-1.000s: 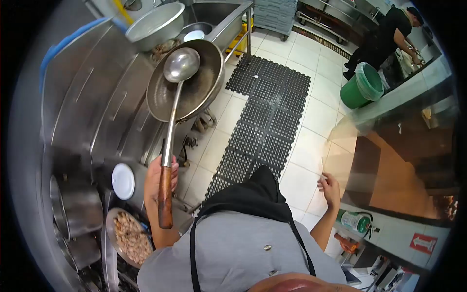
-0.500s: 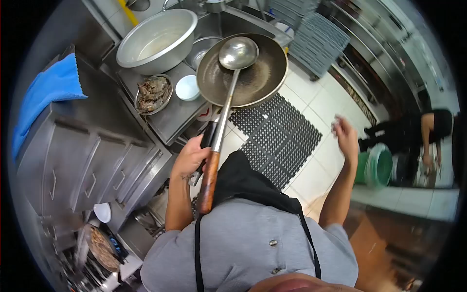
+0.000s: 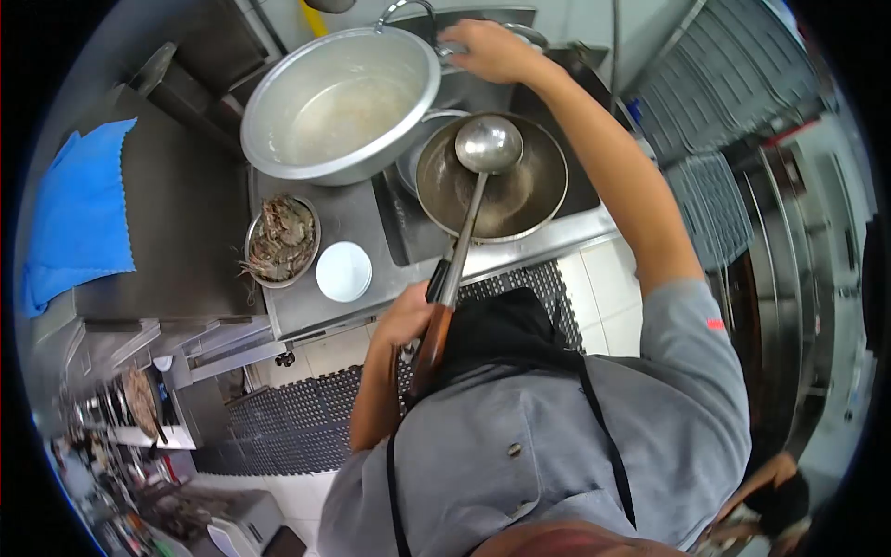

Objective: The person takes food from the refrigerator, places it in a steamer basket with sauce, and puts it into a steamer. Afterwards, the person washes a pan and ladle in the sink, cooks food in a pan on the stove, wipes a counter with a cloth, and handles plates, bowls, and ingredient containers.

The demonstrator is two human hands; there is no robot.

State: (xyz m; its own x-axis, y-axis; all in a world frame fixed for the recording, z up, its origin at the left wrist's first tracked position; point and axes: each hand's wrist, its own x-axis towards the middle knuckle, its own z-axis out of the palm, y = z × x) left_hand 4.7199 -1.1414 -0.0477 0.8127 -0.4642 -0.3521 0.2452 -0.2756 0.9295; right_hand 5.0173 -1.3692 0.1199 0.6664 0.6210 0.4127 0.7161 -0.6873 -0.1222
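My left hand is wrapped round the black handle of a wok. A steel ladle rests with its bowl in the wok, its wooden handle running back over my left hand towards my apron. The wok is over the front edge of a sink. My right hand reaches across to the back of the sink, its fingers closed at the base of a curved faucet. A large aluminium basin stands left of the faucet.
A bowl of raw shrimp and a white bowl sit on the steel counter. Left lies a blue cloth. Grey racks stand right of the sink. Another person is at the lower right.
I have turned and moved closer to the sink. My right hand has gone from free air at the right to the faucet. The wok and ladle, in my left hand, have come over the sink edge.
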